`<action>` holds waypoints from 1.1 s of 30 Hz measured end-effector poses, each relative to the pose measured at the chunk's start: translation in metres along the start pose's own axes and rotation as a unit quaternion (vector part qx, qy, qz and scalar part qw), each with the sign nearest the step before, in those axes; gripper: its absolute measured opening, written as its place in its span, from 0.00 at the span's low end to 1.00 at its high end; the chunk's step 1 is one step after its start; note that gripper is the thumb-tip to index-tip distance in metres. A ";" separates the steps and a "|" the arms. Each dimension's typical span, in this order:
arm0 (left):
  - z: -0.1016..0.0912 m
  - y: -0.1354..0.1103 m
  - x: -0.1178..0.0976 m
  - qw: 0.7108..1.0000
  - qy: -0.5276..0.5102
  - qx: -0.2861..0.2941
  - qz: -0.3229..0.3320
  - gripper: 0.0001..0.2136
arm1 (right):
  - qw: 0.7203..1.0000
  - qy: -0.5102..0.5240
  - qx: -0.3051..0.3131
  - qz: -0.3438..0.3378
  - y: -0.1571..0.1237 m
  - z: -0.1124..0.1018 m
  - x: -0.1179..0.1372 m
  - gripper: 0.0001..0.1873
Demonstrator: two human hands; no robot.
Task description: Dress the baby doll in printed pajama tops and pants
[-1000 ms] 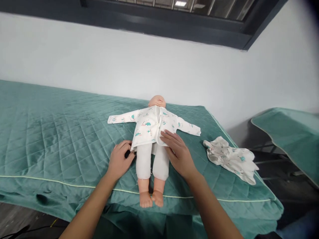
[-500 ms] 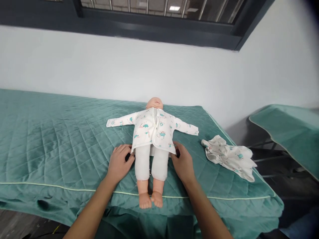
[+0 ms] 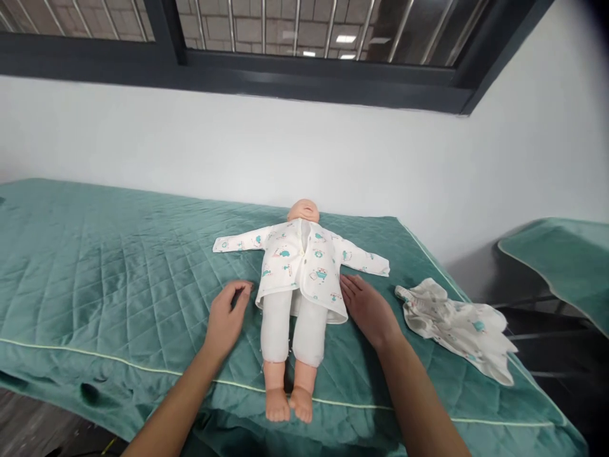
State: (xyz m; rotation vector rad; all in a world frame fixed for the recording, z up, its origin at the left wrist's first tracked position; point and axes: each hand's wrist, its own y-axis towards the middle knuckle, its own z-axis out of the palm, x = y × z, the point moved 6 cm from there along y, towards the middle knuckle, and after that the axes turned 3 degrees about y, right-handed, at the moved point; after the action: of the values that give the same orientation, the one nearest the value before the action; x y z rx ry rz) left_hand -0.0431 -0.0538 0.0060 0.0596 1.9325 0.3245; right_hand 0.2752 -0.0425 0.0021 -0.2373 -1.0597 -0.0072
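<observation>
A baby doll (image 3: 303, 209) lies on its back on a green quilted bed cover, arms spread and legs towards me. It wears a white baby jacket (image 3: 304, 266) with teal prints, fastened at the front, over white padded legs (image 3: 310, 331). My right hand (image 3: 365, 307) lies flat, fingers stretched, against the jacket's right side near the hem. Left of the doll, my left hand (image 3: 230, 312) is loosely curled with nothing in it, its thumb close to the fingers, a small gap away from the jacket.
A crumpled white printed baby garment (image 3: 457, 327) lies on the cover to the right, near the bed's edge. The green quilted cover (image 3: 118, 273) reaches to the white wall (image 3: 214, 139) below a dark-framed barred window. Another green cloth (image 3: 561, 254) shows at far right.
My left hand has let go of the jacket's hem and moved away to the left. My right hand has gone from the hem corner to lying flat along the jacket's side. The view has shifted slightly.
</observation>
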 end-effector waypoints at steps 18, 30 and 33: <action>0.119 0.133 -0.005 0.803 -0.435 0.218 -0.345 0.14 | 0.991 0.119 0.050 0.031 0.071 0.056 0.016 0.21; 0.121 0.147 -0.002 0.785 -0.491 0.186 -0.329 0.11 | 0.986 0.151 0.064 0.039 0.105 0.043 0.021 0.19; 0.113 0.153 0.002 0.784 -0.511 0.123 -0.330 0.08 | 0.980 0.197 0.038 0.004 0.114 0.028 0.025 0.15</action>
State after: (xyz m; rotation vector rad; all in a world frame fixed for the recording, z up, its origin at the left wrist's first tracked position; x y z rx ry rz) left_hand 0.0429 0.1161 0.0048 -0.2321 0.7921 -0.3934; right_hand 0.2774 0.0768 0.0150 -0.1626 -0.6634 -0.0058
